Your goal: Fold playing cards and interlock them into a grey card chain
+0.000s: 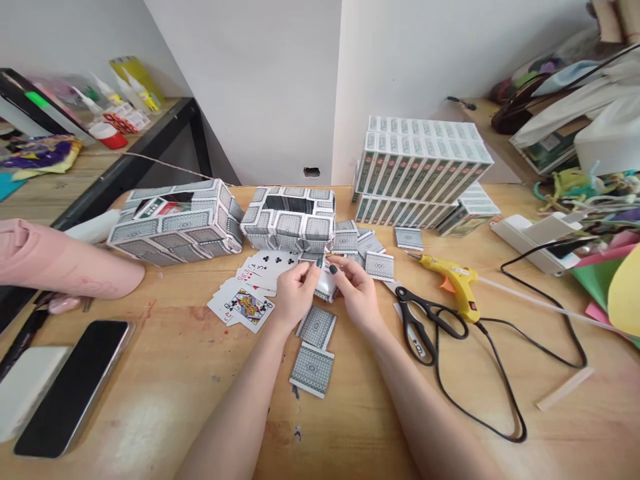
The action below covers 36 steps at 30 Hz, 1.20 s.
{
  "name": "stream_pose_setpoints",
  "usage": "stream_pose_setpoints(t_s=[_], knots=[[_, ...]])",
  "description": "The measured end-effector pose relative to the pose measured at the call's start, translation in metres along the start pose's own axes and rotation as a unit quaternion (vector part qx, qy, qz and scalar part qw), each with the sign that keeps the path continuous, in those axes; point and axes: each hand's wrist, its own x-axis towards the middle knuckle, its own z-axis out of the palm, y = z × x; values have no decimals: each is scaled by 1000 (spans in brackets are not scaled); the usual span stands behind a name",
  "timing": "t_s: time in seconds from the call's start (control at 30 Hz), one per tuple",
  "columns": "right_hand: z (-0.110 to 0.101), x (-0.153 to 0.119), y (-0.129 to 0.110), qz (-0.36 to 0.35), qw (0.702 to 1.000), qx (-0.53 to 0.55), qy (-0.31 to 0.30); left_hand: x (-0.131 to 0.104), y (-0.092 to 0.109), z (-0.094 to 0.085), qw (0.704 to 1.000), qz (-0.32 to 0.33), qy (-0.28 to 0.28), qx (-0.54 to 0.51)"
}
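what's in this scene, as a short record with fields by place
in hands: card, held by left hand and right hand
between forearms: two folded cards, backs showing
behind hands: two card-covered boxes, stacked packs
to the left: face-up cards, phone, screen dark
to the right: scissors, yellow glue gun

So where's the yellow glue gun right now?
In the head view, the yellow glue gun lies on the right side of the table, right of the right hand, beside the black-handled scissors.

A black-screened phone (74, 388) lies flat — a pink roll (75, 261) beyond.
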Motion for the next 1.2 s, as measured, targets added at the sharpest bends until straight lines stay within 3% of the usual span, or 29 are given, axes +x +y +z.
stream_pose_setpoints(t_s=[0.17,0.3,0.67,1.2], knots=[[0,3,6,-14,1000,2,27,2,1,1,997,-31,27,-70],[0,2,8,-9,998,36,55,1,1,2,991,-29,13,-132],[-4,3,6,-61,997,-23,38,-2,0,2,995,-23,-17,-96],[-8,7,13,-62,991,-24,118,-3,1,0,990,-48,-81,-105]])
